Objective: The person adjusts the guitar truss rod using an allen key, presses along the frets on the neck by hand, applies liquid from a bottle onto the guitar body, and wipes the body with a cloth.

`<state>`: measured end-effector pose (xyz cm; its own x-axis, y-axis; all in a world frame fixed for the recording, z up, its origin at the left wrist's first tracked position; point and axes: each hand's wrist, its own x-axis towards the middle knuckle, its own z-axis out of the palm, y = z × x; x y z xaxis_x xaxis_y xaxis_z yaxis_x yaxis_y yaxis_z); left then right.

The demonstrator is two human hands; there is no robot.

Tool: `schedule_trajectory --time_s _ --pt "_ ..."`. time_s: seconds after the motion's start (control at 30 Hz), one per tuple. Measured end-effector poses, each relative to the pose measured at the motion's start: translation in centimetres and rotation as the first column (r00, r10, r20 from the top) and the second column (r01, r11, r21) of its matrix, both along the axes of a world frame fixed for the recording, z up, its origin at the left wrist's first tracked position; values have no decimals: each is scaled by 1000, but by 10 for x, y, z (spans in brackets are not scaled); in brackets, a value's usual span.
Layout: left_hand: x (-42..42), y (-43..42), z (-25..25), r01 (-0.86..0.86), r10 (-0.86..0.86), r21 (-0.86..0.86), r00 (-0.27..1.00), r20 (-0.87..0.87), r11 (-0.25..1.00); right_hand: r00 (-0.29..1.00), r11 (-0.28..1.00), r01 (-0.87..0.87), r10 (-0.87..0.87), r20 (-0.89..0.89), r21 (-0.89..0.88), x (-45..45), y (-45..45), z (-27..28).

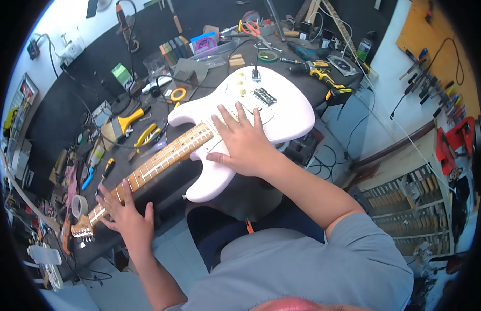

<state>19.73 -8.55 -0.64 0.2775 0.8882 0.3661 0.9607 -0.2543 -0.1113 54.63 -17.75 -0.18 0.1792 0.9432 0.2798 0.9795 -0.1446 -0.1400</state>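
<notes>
A pale pink electric guitar (pixel 289 106) lies face up on the dark workbench, its body at the right and its neck running down to the left. My right hand (pixel 245 142) is spread flat on the body near the end of the neck, fingers over the strings and pickguard. Near the headstock (pixel 83 228), my left hand (pixel 129 215) has its fingers apart across the maple fretboard (pixel 160 161). Metal saddles of the bridge (pixel 265 97) show beyond my right fingertips. A black cable stands up from the jack (pixel 256 75).
A yellow cordless drill (pixel 321 71) lies at the bench's right end. Yellow pliers (pixel 147 136), a brush (pixel 131 120), a tape roll (pixel 79 206) and red-handled scissors (pixel 253 29) are scattered around the guitar. Files fill a rack (pixel 414 207) at the right.
</notes>
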Motion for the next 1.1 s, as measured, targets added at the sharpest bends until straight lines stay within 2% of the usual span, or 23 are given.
schedule_trajectory --time_s 0.03,0.13,0.17,0.27,0.3,0.37,0.4,0.47,0.53,0.57,0.67,0.7,0.8,0.83,0.93,0.97,1.03,1.07,1.1 --pt "5 -4 6 20 -21 51 1000 14 998 1000 998 2 -2 -13 -58 -1 -2 6" --pt "5 2 2 119 -97 -84 967 237 989 995 945 -94 96 8 315 0 -4 2" --pt "6 4 5 77 -55 -191 991 121 979 991 910 -101 127 -39 402 -1 -3 2" --pt "6 0 -1 94 -89 61 993 -72 994 989 937 -91 125 -78 338 -2 -1 -1" --pt "7 -2 1 134 -132 82 991 -22 988 997 990 -81 79 19 111 2 1 -3" --pt "10 -4 9 192 -203 130 976 74 973 990 955 -138 143 1 262 2 -1 -4" --pt "5 0 5 255 -257 39 942 216 966 985 929 -164 175 -4 331 3 -3 -2" --pt "2 8 -5 188 -164 -141 972 168 972 962 858 -176 254 -99 483 3 -2 2" --pt "4 3 -1 130 -127 -87 991 46 988 925 791 -133 315 -210 598 3 2 -3" --pt "5 1 3 118 -119 -51 993 -19 992 931 861 -104 260 -255 499 3 2 -2" --pt "12 -2 13 142 -149 66 982 116 988 995 999 -11 8 100 33 2 0 -3" --pt "11 0 11 163 -171 61 974 146 985 992 988 -49 31 120 148 3 -2 -4" --pt "4 11 -5 184 -157 -127 969 193 975 989 908 -123 146 -27 401 0 -3 -9" --pt "7 9 -4 132 -117 -119 985 129 984 989 897 -125 148 -20 423 -1 -2 -9" --pt "11 2 3 103 -102 18 994 -39 995 996 994 -72 68 52 83 -1 -1 -8" --pt "10 4 2 117 -117 -29 993 1 993 996 984 -88 89 4 152 -1 0 -8" --pt "6 7 -4 140 -129 -122 988 90 983 960 870 -167 250 -124 463 -2 1 -4" --pt "6 5 -3 129 -124 -107 991 58 986 929 781 -166 329 -170 603 -2 -1 -2" --pt "7 2 0 125 -123 -90 992 24 988 908 773 -138 348 -232 619 -3 0 -1"
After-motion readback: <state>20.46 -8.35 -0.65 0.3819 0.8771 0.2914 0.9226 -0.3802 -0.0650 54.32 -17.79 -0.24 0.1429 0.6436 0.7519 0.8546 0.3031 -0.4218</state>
